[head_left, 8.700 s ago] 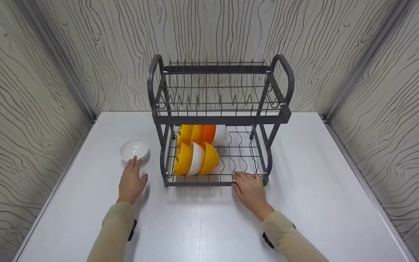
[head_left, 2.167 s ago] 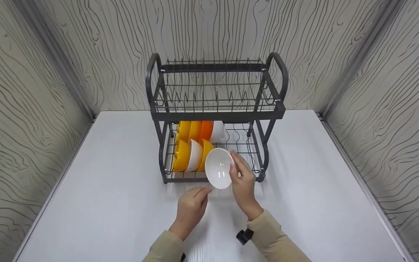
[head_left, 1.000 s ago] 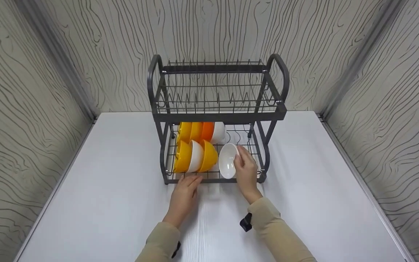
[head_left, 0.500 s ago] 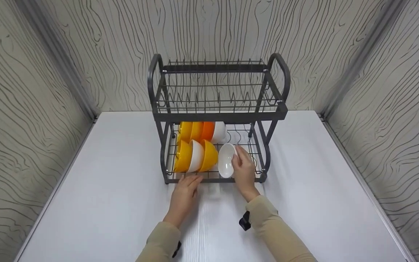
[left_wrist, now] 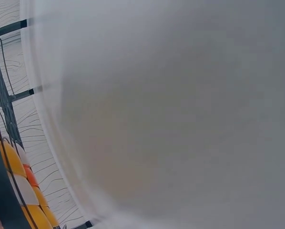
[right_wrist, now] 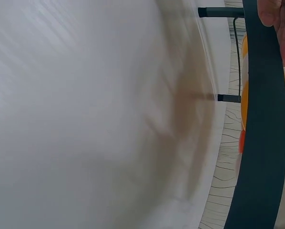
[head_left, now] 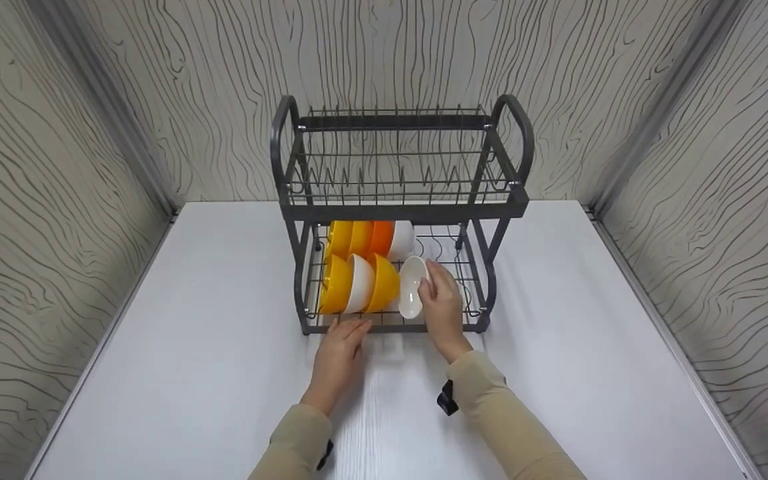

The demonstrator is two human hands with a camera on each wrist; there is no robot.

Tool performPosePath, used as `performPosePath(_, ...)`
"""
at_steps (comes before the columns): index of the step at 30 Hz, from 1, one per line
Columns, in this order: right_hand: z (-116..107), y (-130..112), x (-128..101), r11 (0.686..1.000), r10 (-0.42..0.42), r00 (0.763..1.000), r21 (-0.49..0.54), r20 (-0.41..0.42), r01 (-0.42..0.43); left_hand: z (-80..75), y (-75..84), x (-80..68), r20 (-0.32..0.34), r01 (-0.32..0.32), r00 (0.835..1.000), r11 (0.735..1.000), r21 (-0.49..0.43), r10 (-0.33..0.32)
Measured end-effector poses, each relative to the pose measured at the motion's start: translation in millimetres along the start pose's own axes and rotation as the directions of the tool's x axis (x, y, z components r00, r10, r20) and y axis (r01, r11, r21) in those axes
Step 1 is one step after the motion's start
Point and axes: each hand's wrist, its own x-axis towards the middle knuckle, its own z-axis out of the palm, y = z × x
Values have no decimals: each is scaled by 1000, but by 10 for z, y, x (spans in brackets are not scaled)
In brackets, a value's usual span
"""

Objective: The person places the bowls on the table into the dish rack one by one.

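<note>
My right hand [head_left: 443,308] pinches a white bowl [head_left: 411,287] on edge in the rack [head_left: 397,212]'s lower tier, beside the orange bowls [head_left: 359,283]. Left fingers [head_left: 347,330] lie flat at the rack's front. Light, glossy, likely slippery and chippable; the rim grips best.

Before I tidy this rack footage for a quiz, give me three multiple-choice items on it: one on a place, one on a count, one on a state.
1. Where is the white bowl that the right hand holds?
A. on the rack's top tier
B. in the lower tier of the dish rack
C. flat on the table

2. How many bowls stand in the front row left of it?
A. three
B. one
C. five

3. How is the left hand?
A. gripping a bowl
B. fingers straight at the rack's front edge
C. raised above the rack

Answers: 1 B, it sits among the lower wires. 2 A, yellow, white, yellow. 3 B, it holds nothing.
</note>
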Motion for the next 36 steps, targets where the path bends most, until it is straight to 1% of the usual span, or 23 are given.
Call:
performPosePath(4, 16, -27, 7, 998, -21, 1000, -53, 6, 21, -13, 21, 8, 17, 19, 1000, 1000, -4, -19)
performPosePath(8, 30, -52, 10, 995, -46, 999, -90, 9, 46, -23, 51, 19, 48, 37, 998, 999, 13, -38)
performPosePath(11, 52, -70, 9, 993, -54, 998, -107, 12, 55, -28, 61, 21, 57, 42, 997, 999, 31, -44)
performPosePath(14, 87, -87, 13, 988, -67, 998, -141, 16, 69, -37, 64, 21, 39, 49, 998, 998, 32, -50)
performPosePath(17, 122, -101, 19, 980, -100, 995, -173, 14, 100, -43, 61, 19, 15, 52, 999, 998, 27, -52)
performPosePath(19, 136, -110, 20, 973, -127, 992, -191, 8, 126, -44, 65, 18, 13, 59, 998, 998, 18, -59)
performPosePath(23, 148, -120, 14, 962, -162, 987, -223, 6, 160, -44, 90, 15, 48, 82, 996, 997, 1, -81)
performPosePath(26, 145, -132, 10, 959, -165, 986, -231, 14, 164, -43, 115, 17, 78, 96, 992, 995, -14, -95)
performPosePath(28, 143, -140, 12, 961, -160, 987, -227, 17, 160, -43, 127, 26, 87, 102, 991, 995, -21, -100)
performPosePath(33, 150, -155, 3, 964, -146, 989, -223, 11, 145, -51, 126, 34, 107, 109, 988, 994, -2, -109)
performPosePath(36, 170, -163, -7, 957, -168, 986, -238, 5, 164, -68, 114, 24, 117, 116, 986, 993, 10, -116)
